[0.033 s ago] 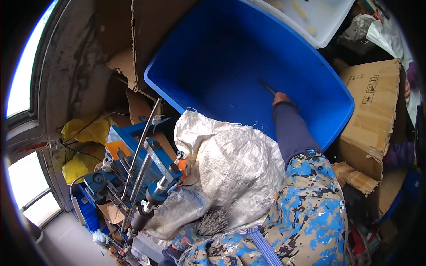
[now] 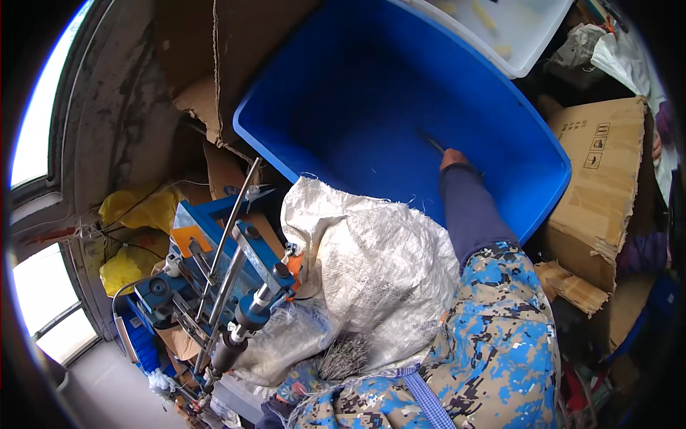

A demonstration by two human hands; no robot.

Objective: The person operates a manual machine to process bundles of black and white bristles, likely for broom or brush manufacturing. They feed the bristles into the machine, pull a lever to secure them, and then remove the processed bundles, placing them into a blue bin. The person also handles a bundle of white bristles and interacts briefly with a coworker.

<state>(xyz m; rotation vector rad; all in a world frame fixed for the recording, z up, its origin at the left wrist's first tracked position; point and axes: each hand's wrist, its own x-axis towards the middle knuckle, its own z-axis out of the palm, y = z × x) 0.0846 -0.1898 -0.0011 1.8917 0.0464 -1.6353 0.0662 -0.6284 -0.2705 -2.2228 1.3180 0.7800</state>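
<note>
My right hand (image 2: 452,158) reaches down into a deep blue plastic bin (image 2: 343,93). Its fingers are closed on a thin dark rod-like piece (image 2: 431,141), which points to the upper left; its exact kind does not show. At the lower edge, my left hand (image 2: 296,385) appears covered by flower-patterned cloth, its fingers hidden. Right beside it is a bundle of thin grey bristle-like strands (image 2: 344,356); whether the hand grips it cannot be made out. A white woven sack (image 2: 386,272) lies between my body and the bin.
A blue metal machine with steel rods (image 2: 232,279) stands to the left, close to the sack. Yellow plastic bags (image 2: 136,264) hang behind it. An opened cardboard box (image 2: 597,179) flanks the bin on the right. Beyond the bin's far rim is a translucent white tub (image 2: 507,36).
</note>
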